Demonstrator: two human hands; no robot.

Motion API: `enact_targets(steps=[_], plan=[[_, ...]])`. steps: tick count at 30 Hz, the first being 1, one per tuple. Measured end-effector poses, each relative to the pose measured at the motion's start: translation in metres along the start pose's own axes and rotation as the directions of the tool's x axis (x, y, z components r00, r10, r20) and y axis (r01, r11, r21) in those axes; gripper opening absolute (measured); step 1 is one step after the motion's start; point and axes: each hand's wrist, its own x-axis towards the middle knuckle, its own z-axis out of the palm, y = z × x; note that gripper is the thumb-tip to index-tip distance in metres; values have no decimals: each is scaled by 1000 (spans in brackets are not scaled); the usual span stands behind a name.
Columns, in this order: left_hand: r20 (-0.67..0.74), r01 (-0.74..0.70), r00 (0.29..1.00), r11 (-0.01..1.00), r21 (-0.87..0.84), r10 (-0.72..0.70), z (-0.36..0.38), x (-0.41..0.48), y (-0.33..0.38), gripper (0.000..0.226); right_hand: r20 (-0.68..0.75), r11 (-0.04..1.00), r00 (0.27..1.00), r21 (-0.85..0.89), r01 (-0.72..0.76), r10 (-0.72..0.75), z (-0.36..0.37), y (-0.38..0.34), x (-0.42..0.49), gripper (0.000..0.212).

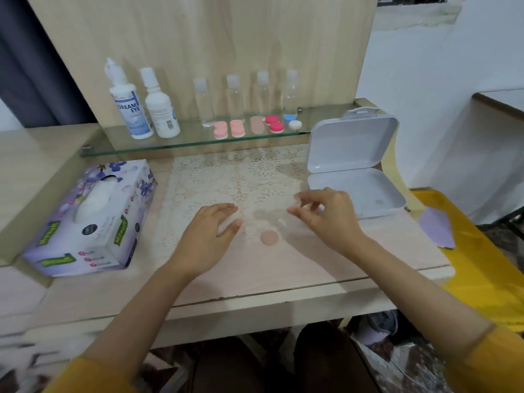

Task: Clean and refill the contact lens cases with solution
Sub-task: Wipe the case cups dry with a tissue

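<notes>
Pale wood desk [283, 279], back panel [198, 38], glass shelf [187, 137], white wall [425, 66], perhaps a dark curtain [28, 66] left

Your surface [283, 268] is pale wood. Centre: lace mat [241, 177], one peach round cap [269, 238] lying flat at its near edge. Left of the mat: floral tissue box [93, 219], tissue poking out the top. Right of the mat: white plastic box [363, 194], open, lid standing up behind the base. Right edge: yellow cloth [482, 251] with a purple sheet [436, 228] on it.

Along the back you've got a glass shelf [184, 144]. On it, left to right: Dream Eye solution bottle [127, 109], second white bottle [161, 112], four clear bottles [234, 100] with white caps. In front of those: two pink lens cases [220, 129], one peach lens case [256, 124], one red lens case [274, 123], then a blue cap [289, 118] and a white cap [295, 125].
</notes>
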Motion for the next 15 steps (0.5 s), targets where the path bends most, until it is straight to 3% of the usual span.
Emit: enact_targets(steps=[3, 6, 12, 15], plan=[[-36, 92, 995, 996, 22, -91, -12, -7, -22, 37, 131, 999, 991, 45, -19, 13, 28, -16, -6, 30], [-49, 137, 990, 988, 76, -133, -14, -16, -43, 37, 175, 1000, 984, 7, 21, -22, 46, -24, -12, 30], [-14, 131, 991, 978, 160, -130, -9, -30, -59, 60, 237, 993, 966, -28, 114, -104, 58, -26, -15, 22], [-34, 124, 992, 977, 174, -119, -8, -31, -58, 60, 257, 993, 961, -30, 116, -105, 59, -25, -16, 27]])
